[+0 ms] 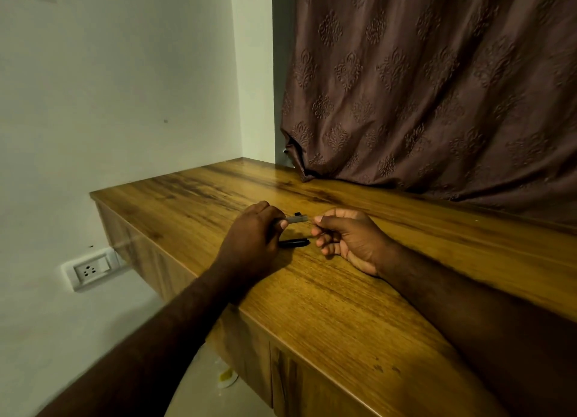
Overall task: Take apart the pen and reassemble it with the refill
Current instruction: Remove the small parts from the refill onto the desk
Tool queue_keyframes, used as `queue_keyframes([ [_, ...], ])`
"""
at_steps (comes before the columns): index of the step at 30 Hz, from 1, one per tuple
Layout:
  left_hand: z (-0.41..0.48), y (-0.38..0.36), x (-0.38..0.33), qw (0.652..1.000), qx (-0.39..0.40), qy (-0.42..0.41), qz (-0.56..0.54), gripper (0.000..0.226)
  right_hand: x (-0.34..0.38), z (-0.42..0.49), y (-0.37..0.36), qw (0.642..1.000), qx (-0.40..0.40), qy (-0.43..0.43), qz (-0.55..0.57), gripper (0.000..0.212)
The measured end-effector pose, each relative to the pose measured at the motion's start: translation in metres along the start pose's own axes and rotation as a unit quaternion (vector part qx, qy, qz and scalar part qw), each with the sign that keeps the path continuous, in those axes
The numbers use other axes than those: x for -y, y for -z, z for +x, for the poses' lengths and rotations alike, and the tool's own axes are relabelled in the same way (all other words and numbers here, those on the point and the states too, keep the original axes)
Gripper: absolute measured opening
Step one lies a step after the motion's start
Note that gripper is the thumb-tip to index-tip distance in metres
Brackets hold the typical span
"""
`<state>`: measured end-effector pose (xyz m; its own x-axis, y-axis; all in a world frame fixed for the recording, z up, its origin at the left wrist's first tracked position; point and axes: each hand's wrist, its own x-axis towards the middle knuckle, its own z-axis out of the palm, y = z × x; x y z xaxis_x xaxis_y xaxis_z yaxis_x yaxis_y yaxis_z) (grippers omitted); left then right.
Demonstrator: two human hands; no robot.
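- The pen tube (pixel 295 219) is grey and see-through. It is up in the air, just over the wooden table (pixel 343 291), between the two hands.
- The left hand (pixel 253 238) is closed around one end of the tube. The other end sticks out toward the right hand (pixel 346 235).
- The right hand pinches something thin at the open end of the tube, with thumb and first finger. I think it is the refill (pixel 310 220), but it is too small to be sure. The other fingers are curled in.
- The tube looks light and stiff. It is smooth, so it could slip. It is best to hold it around the middle, not too hard.
- The refill is very thin and could bend. I think it is best to pinch it close to the tube and keep it straight in line with the hole.
- A black pen piece (pixel 293 243) lies flat on the table, just under the hands. It looks round and could roll.
- A tiny black bit (pixel 298 213) sits on the table just behind the tube. It is easy to knock away or lose.
- A brown curtain (pixel 437 89) hangs at the back and rests on the table, well away from the hands.
- A wall socket (pixel 90 270) is low on the white wall to the left.
- Nothing blocks the hands.
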<state>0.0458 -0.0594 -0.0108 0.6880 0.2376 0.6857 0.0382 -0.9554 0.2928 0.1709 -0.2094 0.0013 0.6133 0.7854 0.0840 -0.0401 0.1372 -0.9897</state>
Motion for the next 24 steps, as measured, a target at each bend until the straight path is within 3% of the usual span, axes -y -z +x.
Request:
queue_keyframes([
  [9, 0.0, 0.0, 0.005, 0.999, 0.009, 0.021, -0.037, 0.011, 0.0, 0.003, 0.003, 0.998, -0.061, 0.021, -0.007, 0.003],
  [16, -0.008, 0.006, -0.001, 0.998, 0.033, 0.032, -0.037, 0.048, 0.006, 0.002, 0.015, 0.985, -0.159, 0.061, -0.002, 0.007],
  [21, -0.008, 0.004, -0.001, 0.996, 0.028, 0.051, -0.062, 0.046, 0.007, 0.001, 0.016, 0.977, -0.197, 0.081, -0.005, 0.009],
  [24, -0.007, 0.003, 0.0, 0.996, 0.021, 0.039, -0.079, 0.042, 0.003, 0.001, 0.013, 0.973, -0.197, 0.101, -0.07, 0.013],
])
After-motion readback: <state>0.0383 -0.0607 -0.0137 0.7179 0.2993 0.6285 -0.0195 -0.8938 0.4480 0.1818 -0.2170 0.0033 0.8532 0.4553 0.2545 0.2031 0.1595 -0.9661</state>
